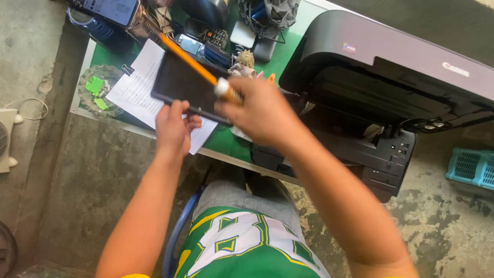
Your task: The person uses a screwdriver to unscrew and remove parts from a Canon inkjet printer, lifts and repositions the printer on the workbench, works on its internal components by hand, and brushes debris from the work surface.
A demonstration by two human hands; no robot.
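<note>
Nearest the lens, lower centre of the frame: green, white and yellow shorts [242, 247] over my knees, with both my forearms rising from them toward the desk.

Item one, upper centre-left: flat black panel [180, 82], tilted, held above the desk edge. My left hand [172, 128] grips its lower edge, thumb lying on the dark face, remaining fingers curled underneath; closed firmly on the panel.

Item two: orange-handled tool [193, 64], long and thin, lying diagonally across the panel's face toward the upper left. My right hand [262, 113] is wrapped shut around its near end, where a white collar shows just above my knuckles. Its far tip is blurred; whether it touches the panel I cannot tell.

Item three, beneath the panel: white printed sheets [134, 87] with a binder clip, on the green desk top [226, 139].

Item four, left of the sheets: clear bag [98, 90] holding green scraps.

Item five, right half of frame: large black printer [381, 77], lid raised, touching nothing I hold.

Item six, upper centre: clutter of small electronic parts [211, 38], details too small to tell.

Item seven, far right edge: pale blue plastic basket [473, 167] on the concrete floor [87, 175].
</note>
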